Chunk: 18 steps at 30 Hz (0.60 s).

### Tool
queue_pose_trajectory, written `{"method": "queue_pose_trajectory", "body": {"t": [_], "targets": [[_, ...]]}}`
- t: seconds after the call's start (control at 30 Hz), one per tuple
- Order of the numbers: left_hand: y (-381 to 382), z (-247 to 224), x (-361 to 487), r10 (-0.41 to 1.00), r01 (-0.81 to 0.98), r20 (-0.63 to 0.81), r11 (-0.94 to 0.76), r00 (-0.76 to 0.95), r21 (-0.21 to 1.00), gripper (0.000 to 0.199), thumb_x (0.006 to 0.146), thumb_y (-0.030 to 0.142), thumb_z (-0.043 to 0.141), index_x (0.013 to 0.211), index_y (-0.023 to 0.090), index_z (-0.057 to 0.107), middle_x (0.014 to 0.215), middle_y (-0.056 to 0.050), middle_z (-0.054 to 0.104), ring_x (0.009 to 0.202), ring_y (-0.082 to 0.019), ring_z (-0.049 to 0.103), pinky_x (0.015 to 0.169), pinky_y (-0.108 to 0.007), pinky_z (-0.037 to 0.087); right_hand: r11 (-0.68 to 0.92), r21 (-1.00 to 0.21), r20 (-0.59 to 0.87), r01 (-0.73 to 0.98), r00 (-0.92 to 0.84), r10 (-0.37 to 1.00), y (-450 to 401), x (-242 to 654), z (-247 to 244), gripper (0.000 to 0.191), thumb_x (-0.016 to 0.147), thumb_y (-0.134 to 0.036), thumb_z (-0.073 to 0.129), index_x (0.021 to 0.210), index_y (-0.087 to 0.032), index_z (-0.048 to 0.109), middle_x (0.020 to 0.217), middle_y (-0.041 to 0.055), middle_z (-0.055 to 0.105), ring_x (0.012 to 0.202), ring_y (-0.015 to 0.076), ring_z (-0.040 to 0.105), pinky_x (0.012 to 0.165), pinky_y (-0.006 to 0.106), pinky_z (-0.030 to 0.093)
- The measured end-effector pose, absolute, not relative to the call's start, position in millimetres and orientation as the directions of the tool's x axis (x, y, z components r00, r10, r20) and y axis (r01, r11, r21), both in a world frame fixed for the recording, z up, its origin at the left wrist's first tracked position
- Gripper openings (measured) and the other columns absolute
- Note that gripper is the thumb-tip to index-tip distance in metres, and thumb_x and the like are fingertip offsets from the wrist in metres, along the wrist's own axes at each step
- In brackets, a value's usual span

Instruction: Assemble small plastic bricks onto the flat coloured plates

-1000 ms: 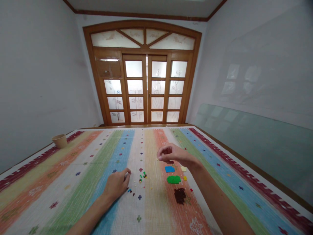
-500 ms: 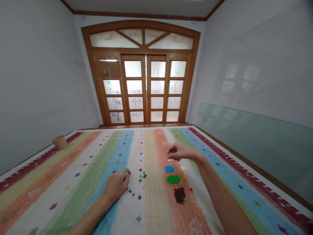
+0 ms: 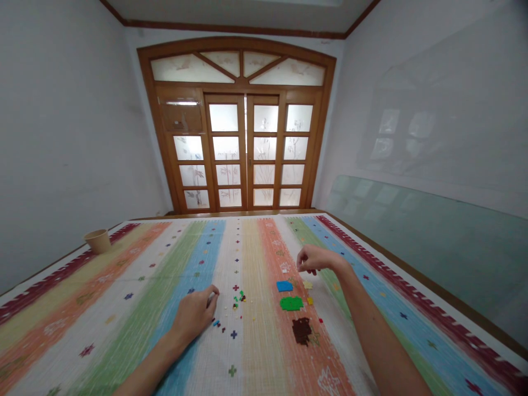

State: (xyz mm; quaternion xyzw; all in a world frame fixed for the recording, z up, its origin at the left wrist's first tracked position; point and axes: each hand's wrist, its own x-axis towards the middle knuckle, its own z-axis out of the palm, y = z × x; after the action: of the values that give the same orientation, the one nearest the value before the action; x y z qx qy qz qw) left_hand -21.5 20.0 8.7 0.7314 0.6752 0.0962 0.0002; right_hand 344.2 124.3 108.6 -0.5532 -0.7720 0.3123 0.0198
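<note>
My left hand rests on the striped woven rug, curled just beside a small scatter of tiny blue and dark bricks. A little farther on lies a cluster of tiny green, red and dark bricks. My right hand hangs above the orange stripe, fingers curled downward. Below its fingertips are a pale yellow piece and a blue flat plate. Nearer me sit a green patch of bricks, a yellow brick and a dark brown patch of bricks. Nothing held shows clearly in either hand.
A tan cup stands at the far left edge of the rug. A large glass pane leans along the right wall. Wooden glazed doors close off the far end of the room.
My right hand has moved to the right across the orange stripe, and its pinch looks looser. My left hand has stayed in place.
</note>
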Motion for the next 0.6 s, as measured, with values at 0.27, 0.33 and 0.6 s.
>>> {"method": "queue_pose_trajectory", "body": {"t": [0.27, 0.33, 0.6], "targets": [[20.8, 7.5, -21.7, 0.986, 0.988, 0.149, -0.093, 0.074, 0.127, 0.025, 0.098, 0.032, 0.043, 0.107, 0.025, 0.065, 0.075, -0.002, 0.071, 0.079, -0.02, 0.068, 0.069, -0.027, 0.039, 0.062, -0.355, -0.371, 0.933, -0.201, 0.907, 136.9, 356.4, 88.7, 0.008, 0.067, -0.011, 0.065, 0.059, -0.013, 0.067, 0.053, 0.0017, 0.062, 0.046, 0.0112, 0.058, 0.047, 0.021, 0.042], [20.6, 7.5, -21.6, 0.987, 0.987, 0.146, -0.091, 0.072, 0.13, 0.025, 0.098, 0.032, 0.043, 0.107, 0.025, 0.065, 0.076, -0.002, 0.071, 0.079, -0.02, 0.068, 0.068, -0.027, 0.039, 0.033, -0.318, -0.388, 0.948, -0.161, 0.907, 138.6, 357.2, 85.1, 0.008, 0.066, -0.011, 0.066, 0.058, -0.012, 0.066, 0.054, 0.0022, 0.063, 0.048, 0.0119, 0.06, 0.048, 0.021, 0.044], [21.0, 5.8, -22.4, 0.986, 0.988, 0.151, -0.094, 0.074, 0.126, 0.025, 0.098, 0.032, 0.043, 0.107, 0.025, 0.065, 0.075, -0.002, 0.071, 0.079, -0.021, 0.068, 0.068, -0.027, 0.039, -0.037, -0.209, -0.437, 0.977, -0.06, 0.897, 142.7, 359.9, 73.2, 0.007, 0.065, -0.012, 0.068, 0.059, -0.011, 0.066, 0.061, 0.0067, 0.069, 0.065, 0.0191, 0.07, 0.056, 0.022, 0.051]]}}
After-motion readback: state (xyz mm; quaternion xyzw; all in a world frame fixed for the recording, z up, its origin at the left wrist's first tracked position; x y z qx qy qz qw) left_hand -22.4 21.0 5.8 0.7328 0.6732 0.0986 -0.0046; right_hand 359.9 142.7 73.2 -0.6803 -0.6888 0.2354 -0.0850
